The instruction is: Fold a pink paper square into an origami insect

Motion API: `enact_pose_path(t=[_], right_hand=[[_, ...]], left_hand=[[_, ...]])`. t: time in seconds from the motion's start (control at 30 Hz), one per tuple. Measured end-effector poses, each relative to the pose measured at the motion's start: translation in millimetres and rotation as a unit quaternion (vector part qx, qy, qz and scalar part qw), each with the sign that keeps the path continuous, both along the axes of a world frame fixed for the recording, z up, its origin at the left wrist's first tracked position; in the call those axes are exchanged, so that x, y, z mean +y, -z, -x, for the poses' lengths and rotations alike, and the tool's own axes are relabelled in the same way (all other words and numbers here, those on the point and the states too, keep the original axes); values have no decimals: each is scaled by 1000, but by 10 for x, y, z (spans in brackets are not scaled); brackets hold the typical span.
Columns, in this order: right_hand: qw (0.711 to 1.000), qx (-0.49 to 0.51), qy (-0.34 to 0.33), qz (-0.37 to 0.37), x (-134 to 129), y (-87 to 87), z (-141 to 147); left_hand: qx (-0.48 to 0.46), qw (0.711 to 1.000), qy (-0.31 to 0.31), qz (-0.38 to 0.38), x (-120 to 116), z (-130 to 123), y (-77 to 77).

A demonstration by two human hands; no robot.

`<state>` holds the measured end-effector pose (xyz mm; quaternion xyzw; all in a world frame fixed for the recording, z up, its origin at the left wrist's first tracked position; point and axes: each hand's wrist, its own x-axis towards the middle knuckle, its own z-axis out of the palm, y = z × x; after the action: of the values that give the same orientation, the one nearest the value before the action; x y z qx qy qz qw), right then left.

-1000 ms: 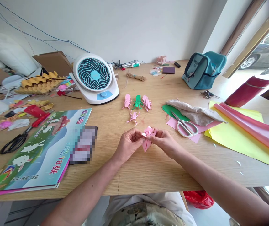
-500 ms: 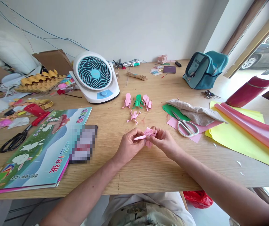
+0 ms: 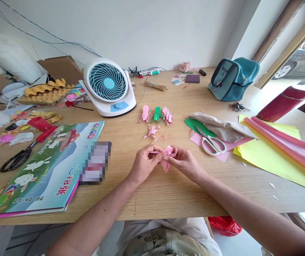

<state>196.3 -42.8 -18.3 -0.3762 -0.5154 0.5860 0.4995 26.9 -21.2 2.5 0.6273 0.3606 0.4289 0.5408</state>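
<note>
Between both hands is a folded piece of pink origami paper (image 3: 166, 165), its pointed end toward me and narrow arms sticking out to the sides. My left hand (image 3: 145, 163) pinches it on the left, thumb on top. From the other side my right hand (image 3: 183, 160) grips it, its thumb pressed near the centre. Just beyond the hands lies a small pink origami figure (image 3: 151, 132) with thin bent limbs. Behind that is a row: a pink figure (image 3: 145, 113), a green figure (image 3: 157, 114) and another pink figure (image 3: 167, 115).
White-handled scissors (image 3: 213, 145) rest on coloured paper and a grey cloth (image 3: 219, 125) at right, near yellow sheets (image 3: 259, 165) and a red bottle (image 3: 284, 103). At left are a fan (image 3: 108, 87), a picture-covered paper pack (image 3: 43, 170), black-handled scissors (image 3: 16, 161) and a blurred-out item (image 3: 95, 163).
The pink paper has been tilted so its lower point now shows more fully toward me. My left fingers have shifted slightly along the left arm, and my left thumb now reaches nearer the middle.
</note>
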Motion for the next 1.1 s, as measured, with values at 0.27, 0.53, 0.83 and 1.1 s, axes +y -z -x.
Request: enact_pose_path(t=[0.27, 0.53, 0.83, 1.1], right_hand=[[999, 26, 28, -13, -8, -84, -19], [999, 6, 21, -48, -8, -83, -38], [995, -53, -4, -78, -30, -130, -84], [992, -56, -16, -109, -52, -168, -106]], left_hand=[[-55, 996, 31, 67, -15, -12, -58], [-56, 995, 35, 78, -15, -4, -102], [-95, 980, 101, 145, -24, 26, -122], [-141, 957, 129, 217, 4, 49, -99]])
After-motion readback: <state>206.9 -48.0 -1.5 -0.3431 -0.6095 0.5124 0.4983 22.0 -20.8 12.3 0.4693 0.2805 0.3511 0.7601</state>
